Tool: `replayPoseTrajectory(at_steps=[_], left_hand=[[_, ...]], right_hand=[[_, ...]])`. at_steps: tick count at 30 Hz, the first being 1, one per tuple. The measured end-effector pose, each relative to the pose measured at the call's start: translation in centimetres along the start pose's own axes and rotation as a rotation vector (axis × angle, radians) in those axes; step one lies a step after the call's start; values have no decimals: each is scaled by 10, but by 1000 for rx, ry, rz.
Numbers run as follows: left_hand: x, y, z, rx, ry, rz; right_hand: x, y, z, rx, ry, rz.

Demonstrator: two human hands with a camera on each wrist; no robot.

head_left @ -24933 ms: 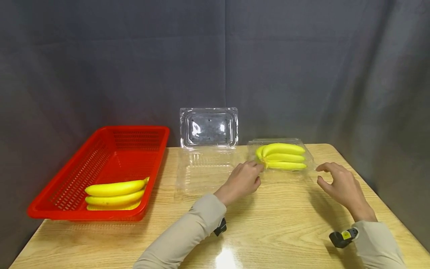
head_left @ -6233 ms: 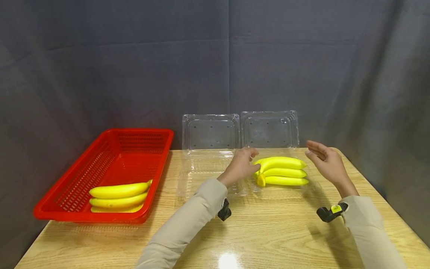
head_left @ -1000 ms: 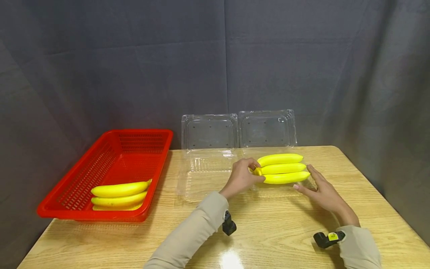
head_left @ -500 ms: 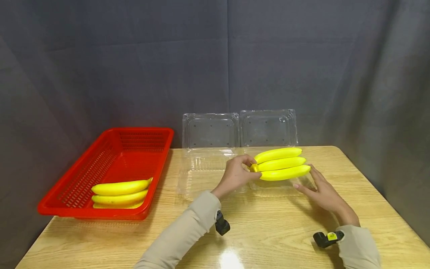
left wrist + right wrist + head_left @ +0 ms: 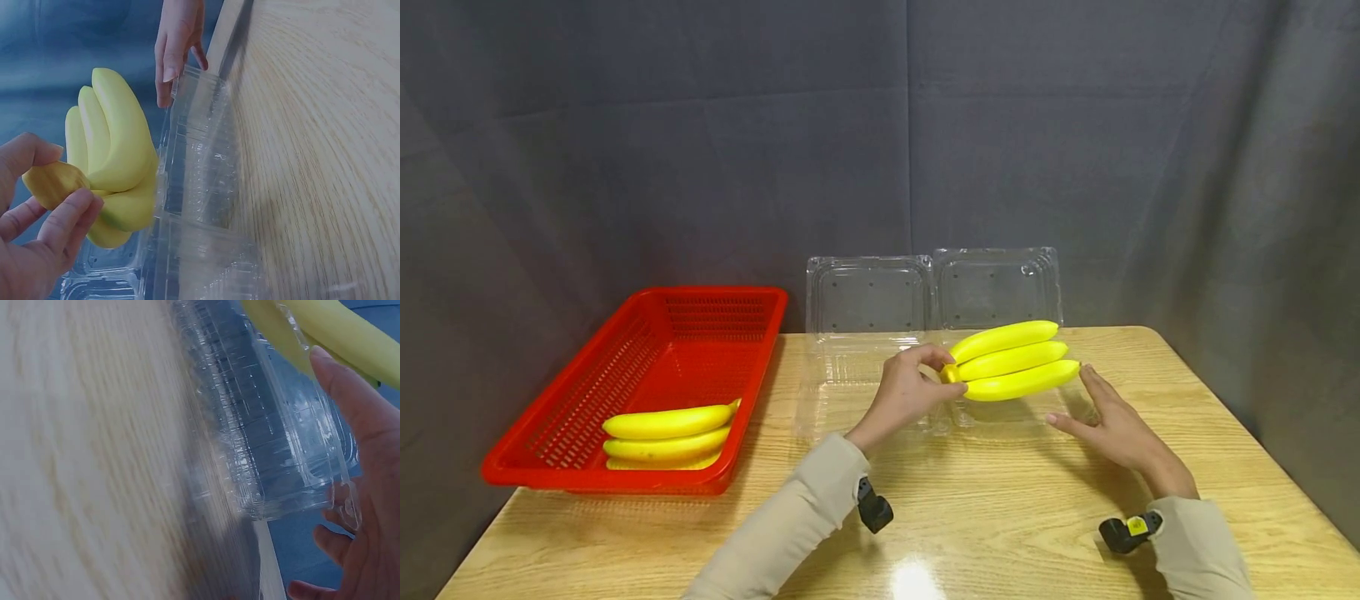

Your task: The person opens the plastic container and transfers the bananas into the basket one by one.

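In the head view, my left hand (image 5: 906, 392) pinches the yellowish stem of a banana bunch (image 5: 1011, 361) between thumb and fingers. The bunch is raised and tilted, its tips pointing right, over the right clear plastic clamshell container (image 5: 1000, 414). In the left wrist view, several bananas (image 5: 122, 137) fan out from the brown stem (image 5: 56, 184). My right hand (image 5: 1116, 429) is at that container's right front corner with its fingers spread. The right wrist view has its thumb along the clear rim (image 5: 328, 431) and the other fingers beyond the corner.
A second clear clamshell (image 5: 842, 404) stands to the left, its lid (image 5: 871, 293) upright like the right one's lid (image 5: 996, 289). A red plastic basket (image 5: 767, 358) at the left holds another banana bunch (image 5: 666, 433). A grey curtain (image 5: 895, 150) hangs behind the wooden table (image 5: 1000, 517).
My left hand has lifted the banana bunch out of the right container and drawn it leftward, tilting its tips up. The right hand has stayed nearly still. Earlier, that container's lid was raised upright.
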State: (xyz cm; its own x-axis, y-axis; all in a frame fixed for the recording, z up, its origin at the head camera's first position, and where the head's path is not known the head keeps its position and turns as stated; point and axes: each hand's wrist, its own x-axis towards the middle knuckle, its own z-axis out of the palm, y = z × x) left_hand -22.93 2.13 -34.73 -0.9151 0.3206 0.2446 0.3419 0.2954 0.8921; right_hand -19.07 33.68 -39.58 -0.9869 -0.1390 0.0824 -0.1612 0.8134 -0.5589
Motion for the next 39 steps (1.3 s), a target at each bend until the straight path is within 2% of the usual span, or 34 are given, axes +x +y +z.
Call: replayPoseTrajectory(at_steps=[6,13,25,39], left_hand=[[-8,5,-8,16,-7,-1],[-16,5,-19,47,27,43],[-25,5,-37,46,61,-19],[-37,8,-49,-11,83,-36]], right_hand=[[0,0,0,-9,-4,-8],[1,1,1,-23,5,-14],[-2,-4,-2,-26,0,-44],[-4,-2,-3,-22,-22,-51]])
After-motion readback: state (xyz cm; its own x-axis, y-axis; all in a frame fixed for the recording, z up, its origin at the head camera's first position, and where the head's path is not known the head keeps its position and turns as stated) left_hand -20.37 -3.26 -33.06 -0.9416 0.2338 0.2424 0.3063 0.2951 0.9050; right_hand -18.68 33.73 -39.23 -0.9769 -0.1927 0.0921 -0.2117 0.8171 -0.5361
